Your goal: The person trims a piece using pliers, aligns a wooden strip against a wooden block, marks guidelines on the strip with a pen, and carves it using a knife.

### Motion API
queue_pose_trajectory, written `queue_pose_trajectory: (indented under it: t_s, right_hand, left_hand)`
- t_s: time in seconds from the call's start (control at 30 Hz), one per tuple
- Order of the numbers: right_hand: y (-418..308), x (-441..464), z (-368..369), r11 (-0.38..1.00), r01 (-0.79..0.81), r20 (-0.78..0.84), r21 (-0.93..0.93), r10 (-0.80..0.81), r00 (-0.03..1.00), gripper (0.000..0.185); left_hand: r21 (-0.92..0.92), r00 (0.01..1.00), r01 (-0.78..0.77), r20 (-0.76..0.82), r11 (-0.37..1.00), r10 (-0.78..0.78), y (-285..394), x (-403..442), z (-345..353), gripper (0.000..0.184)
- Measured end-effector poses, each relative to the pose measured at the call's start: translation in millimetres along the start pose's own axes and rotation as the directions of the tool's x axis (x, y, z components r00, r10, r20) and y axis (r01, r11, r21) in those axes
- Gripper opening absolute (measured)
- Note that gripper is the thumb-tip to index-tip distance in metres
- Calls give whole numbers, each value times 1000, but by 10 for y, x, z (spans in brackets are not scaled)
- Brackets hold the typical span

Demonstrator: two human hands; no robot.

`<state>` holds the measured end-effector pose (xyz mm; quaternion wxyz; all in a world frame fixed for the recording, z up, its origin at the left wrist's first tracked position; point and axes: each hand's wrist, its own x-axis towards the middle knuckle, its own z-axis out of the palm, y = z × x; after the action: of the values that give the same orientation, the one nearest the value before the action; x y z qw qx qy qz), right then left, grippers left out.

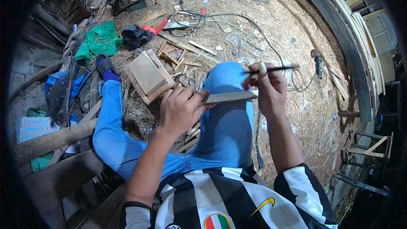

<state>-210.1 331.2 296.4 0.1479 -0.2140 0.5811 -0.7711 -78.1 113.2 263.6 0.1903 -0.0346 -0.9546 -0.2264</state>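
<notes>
A flat wooden strip [231,97] lies across the raised thigh in blue jeans [227,131]. My left hand [180,108] is closed on the strip's left end, thumb and fingers pinching it. Just above the strip's right end, my right hand [269,87] grips a thin dark stick-like tool [277,68], held roughly level between thumb and fingers. The tool's right end looks dark and brushy, though blurred. Its left end points toward the knee.
A wooden box [148,74] stands on the littered floor beyond my left hand. Green plastic [99,40], a black bag [137,37], cables and wood scraps lie further off. An angle grinder [318,63] lies at the right. A log [55,138] crosses the left side.
</notes>
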Motion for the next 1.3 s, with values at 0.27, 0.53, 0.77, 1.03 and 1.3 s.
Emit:
queue_pose_trajectory:
  t_s: [0.27, 0.53, 0.77, 1.03, 1.3]
  right_hand:
    - [16, -37, -59, 933, -291, -54, -212, 287, 957, 30]
    - [73, -34, -52, 922, -373, 98, -107, 383, 919, 18]
    - [193, -102, -89, 931, -37, 220, -364, 124, 968, 10]
    - [274, -72, -143, 908, 126, 348, -399, 23, 937, 8]
    - [305, -31, -171, 907, 175, 408, -384, -3, 913, 6]
  left_hand:
    - [-3, 998, -39, 54, 999, 39, -4, 178, 26, 38]
    - [-1, 991, -90, 103, 996, 90, -99, 285, -70, 37]
    - [48, 986, -123, 118, 991, 117, -129, 301, -87, 36]
    - [65, 981, -143, 139, 988, 133, -140, 338, -111, 38]
    - [87, 980, -156, 136, 984, 144, -156, 352, -96, 37]
